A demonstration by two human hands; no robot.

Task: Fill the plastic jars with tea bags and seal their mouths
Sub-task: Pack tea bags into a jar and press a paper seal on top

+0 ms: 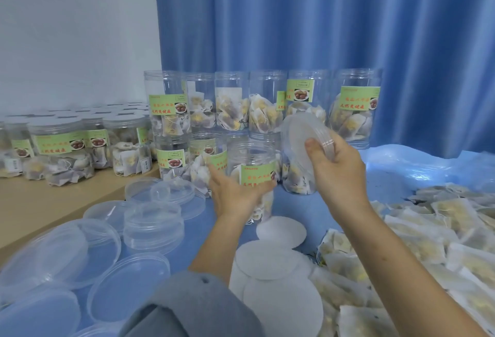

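Partway through: left hand [235, 192] wrapped round an open jar [253, 175] holding tea bags, right hand [334, 173] pinching a lid [305, 138] just above its mouth, capped jars [61, 149] on the bench [40, 200], uncapped jars [267, 103] behind, loose tea bags [417, 243] left

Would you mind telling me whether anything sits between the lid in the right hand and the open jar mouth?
Nothing visible does: the clear plastic lid hangs tilted beside the green-labelled jar's open mouth.
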